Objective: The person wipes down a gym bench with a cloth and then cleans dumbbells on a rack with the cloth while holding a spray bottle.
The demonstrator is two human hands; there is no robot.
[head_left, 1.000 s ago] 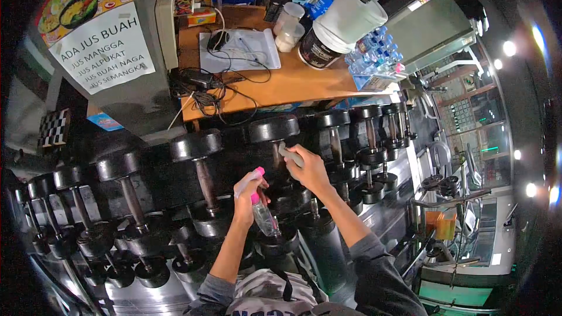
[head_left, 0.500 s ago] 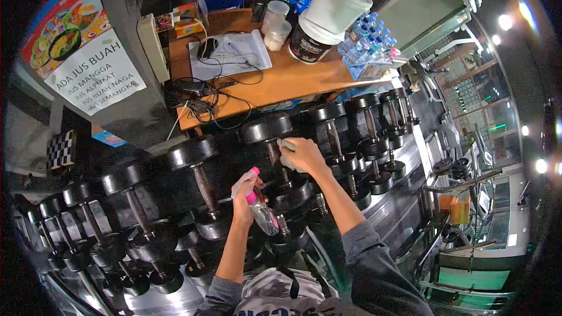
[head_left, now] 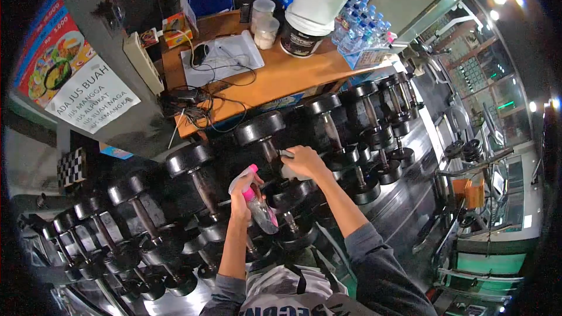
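My left hand (head_left: pixel 242 192) is wrapped round a clear spray bottle (head_left: pixel 263 213) with a pink collar and nozzle, held tilted above the rack. A greyish cloth (head_left: pixel 288 169) is bunched in my right hand (head_left: pixel 304 162), beside the handle of a black dumbbell (head_left: pixel 260 129). My fingers partly hide the cloth and the lower part of that handle. To the left of it lies another black dumbbell (head_left: pixel 190 159), and to the right a further one (head_left: pixel 324 105).
Several more dumbbells (head_left: pixel 127 188) fill the rack on both sides and below. Behind it stands a wooden desk (head_left: pixel 275 85) with tangled cables (head_left: pixel 196 102), jars (head_left: pixel 266 32), white buckets (head_left: pixel 319 0) and water bottles (head_left: pixel 360 26). A pillar bears a paper sign (head_left: pixel 93 96).
The view has turned and shifted, so the desk and rack appear tilted further. My right hand with the cloth has moved down along the dumbbell handle. My left hand still holds the spray bottle.
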